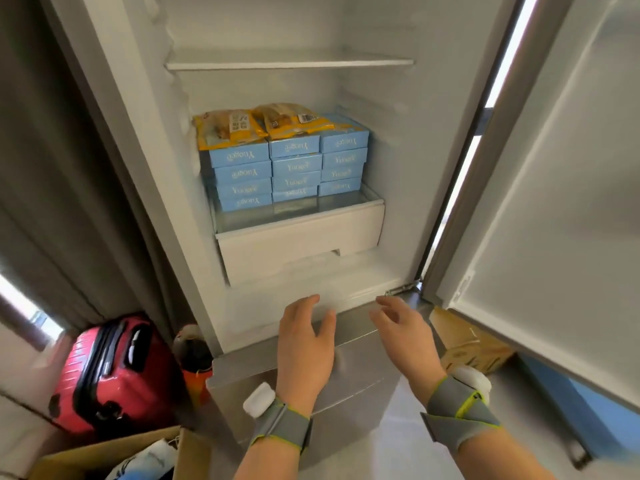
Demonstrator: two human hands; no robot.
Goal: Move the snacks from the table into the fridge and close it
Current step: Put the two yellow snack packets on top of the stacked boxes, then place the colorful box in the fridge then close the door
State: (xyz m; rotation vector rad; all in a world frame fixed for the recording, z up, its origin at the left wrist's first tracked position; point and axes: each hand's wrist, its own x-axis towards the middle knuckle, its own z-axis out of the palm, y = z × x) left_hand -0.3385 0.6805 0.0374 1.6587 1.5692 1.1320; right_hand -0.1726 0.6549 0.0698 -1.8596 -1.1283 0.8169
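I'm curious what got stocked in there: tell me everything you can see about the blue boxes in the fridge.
The blue boxes are flat, light blue cartons, cardboard by the look, with white lettering that reads upside down on their front edges. They stand in three side-by-side stacks of four visible layers each, on the clear shelf above the white drawer. Two yellow snack bags lie on top of them. No hand touches them.

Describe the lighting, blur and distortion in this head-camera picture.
Head view: wide-angle bending bows the fridge door and cabinet edges; bright overexposed daylight streaks through the hinge gap; the red suitcase and left edge are motion-smeared; both hands slightly soft; the blue boxes fairly sharp.
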